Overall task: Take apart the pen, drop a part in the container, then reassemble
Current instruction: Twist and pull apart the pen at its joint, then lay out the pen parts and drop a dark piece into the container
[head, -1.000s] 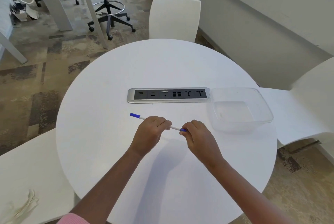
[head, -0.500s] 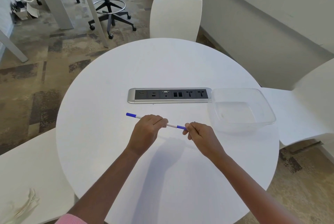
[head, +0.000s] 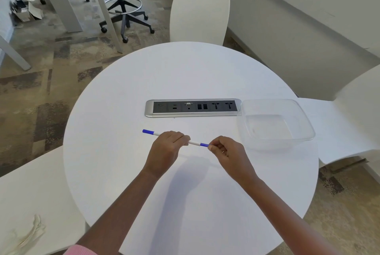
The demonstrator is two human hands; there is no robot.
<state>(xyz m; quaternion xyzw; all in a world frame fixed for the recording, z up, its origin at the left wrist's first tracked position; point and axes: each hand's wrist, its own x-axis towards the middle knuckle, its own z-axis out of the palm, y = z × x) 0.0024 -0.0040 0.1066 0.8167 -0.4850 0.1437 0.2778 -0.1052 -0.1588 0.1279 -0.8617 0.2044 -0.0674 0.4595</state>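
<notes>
A thin white pen (head: pixel 194 143) with blue ends is held level just above the round white table (head: pixel 185 73). My left hand (head: pixel 166 149) is wrapped around the pen's middle, and its blue left end (head: pixel 147 131) sticks out past my knuckles. My right hand (head: pixel 227 150) pinches the blue cap (head: pixel 204 144) at the pen's right end with its fingertips. The cap still sits on the barrel. An empty clear plastic container (head: pixel 296 108) stands to the right of my right hand, near the table's right edge.
A silver and black socket strip (head: pixel 192 108) is set into the table beyond the pen, its right end touching the container. White chairs stand at the far side (head: pixel 199 13), the right (head: pixel 353 110) and the near left (head: pixel 30 193). An office chair (head: pixel 123 5) stands on the carpet.
My hands have drawn apart. The right hand has slid from over the pen's right part to its blue end, so more white barrel shows between the hands.
</notes>
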